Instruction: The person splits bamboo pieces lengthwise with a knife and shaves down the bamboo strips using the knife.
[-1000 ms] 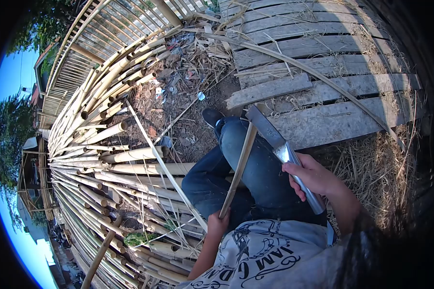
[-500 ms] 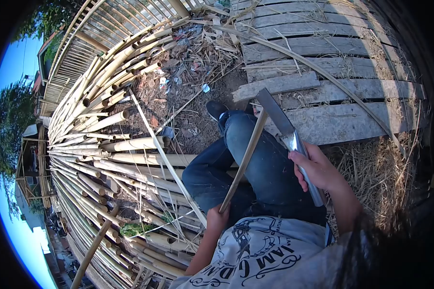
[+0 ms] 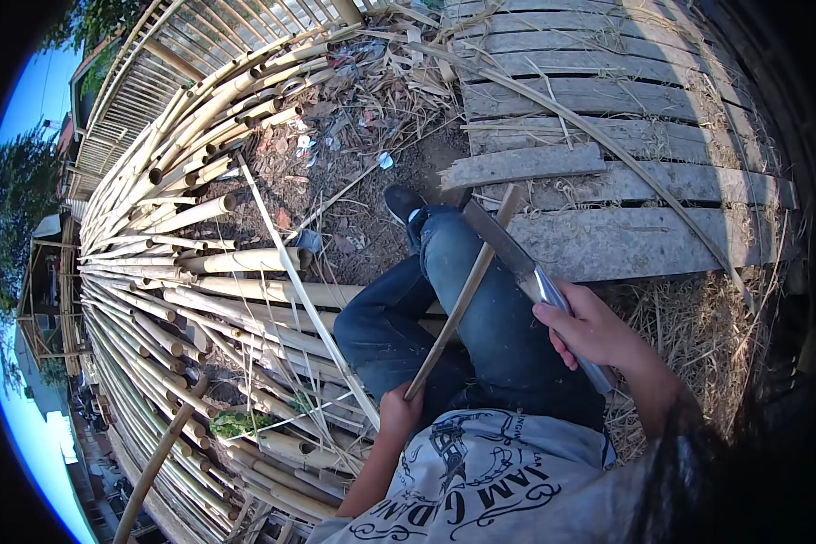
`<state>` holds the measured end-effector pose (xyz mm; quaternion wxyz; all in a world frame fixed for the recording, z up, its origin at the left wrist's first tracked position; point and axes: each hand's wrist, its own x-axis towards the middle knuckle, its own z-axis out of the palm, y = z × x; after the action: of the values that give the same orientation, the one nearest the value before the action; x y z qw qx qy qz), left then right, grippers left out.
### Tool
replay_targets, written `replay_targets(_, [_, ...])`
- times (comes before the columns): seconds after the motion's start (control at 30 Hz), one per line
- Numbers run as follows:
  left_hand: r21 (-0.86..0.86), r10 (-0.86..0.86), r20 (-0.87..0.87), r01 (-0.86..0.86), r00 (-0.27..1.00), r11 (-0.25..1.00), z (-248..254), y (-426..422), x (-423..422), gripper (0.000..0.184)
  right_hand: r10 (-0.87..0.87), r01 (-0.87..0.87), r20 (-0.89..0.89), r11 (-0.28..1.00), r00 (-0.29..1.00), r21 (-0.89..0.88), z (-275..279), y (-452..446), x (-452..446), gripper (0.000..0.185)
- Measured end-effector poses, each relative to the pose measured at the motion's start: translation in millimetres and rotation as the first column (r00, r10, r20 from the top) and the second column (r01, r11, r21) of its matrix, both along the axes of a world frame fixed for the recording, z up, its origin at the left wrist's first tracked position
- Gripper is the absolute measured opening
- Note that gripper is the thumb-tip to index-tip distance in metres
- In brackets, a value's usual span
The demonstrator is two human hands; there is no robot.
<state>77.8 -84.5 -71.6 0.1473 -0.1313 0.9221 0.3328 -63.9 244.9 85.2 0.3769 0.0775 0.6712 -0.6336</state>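
My left hand (image 3: 399, 410) is closed round the lower end of a bamboo strip (image 3: 455, 319), which slants up and to the right across my jeans. My right hand (image 3: 589, 328) grips the metal handle of a machete (image 3: 503, 238), a long, square-ended blade. The blade points up and left and crosses the strip a little below its upper end. Whether the edge touches the strip I cannot tell. Both are above my bent knee, close to the wooden planks.
Bamboo poles (image 3: 245, 261) lie in a big pile at the left, with a long pale strip (image 3: 308, 290) over them. Weathered planks (image 3: 621, 240) are at the upper right, with a loose board (image 3: 521, 166) on them. Dry shavings (image 3: 689, 344) cover the right side.
The machete blade has moved down and left and now crosses the bamboo strip, where before it was beside the tip. The strip's upper end has shifted to the right.
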Motion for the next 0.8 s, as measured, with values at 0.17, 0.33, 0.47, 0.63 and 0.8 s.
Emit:
replay_targets(0.17, [0.006, 0.024, 0.043, -0.025, 0.999, 1.0, 3.7, 0.6, -0.6, 0.024, -0.146, 0.146, -0.049, 0.989, 0.988, -0.003, -1.3, -1.0, -8.0, 0.033])
replay_targets(0.33, [0.003, 0.003, 0.04, -0.003, 0.999, 1.0, -1.2, -1.2, 0.5, 0.023, -0.072, 0.073, -0.048, 0.997, 0.996, 0.015, 0.8, 1.1, -17.6, 0.034])
replay_targets(0.47, [0.007, 0.014, 0.039, -0.015, 0.999, 1.0, 0.9, -2.4, 0.1, 0.023, -0.092, 0.095, -0.075, 0.995, 0.993, 0.038, 0.4, 0.0, -19.9, 0.033])
replay_targets(0.63, [-0.008, 0.007, 0.038, -0.007, 0.999, 1.0, -3.9, -1.3, 2.9, 0.024, -0.15, 0.153, -0.068, 0.987, 0.986, 0.055, 5.0, 3.0, -22.8, 0.032])
replay_targets(0.8, [-0.016, 0.0, -0.001, 0.0, 1.0, 1.0, 1.4, -1.2, 0.6, 0.023, -0.128, 0.13, -0.027, 0.989, 0.991, 0.066, 9.4, 5.2, -25.7, 0.033])
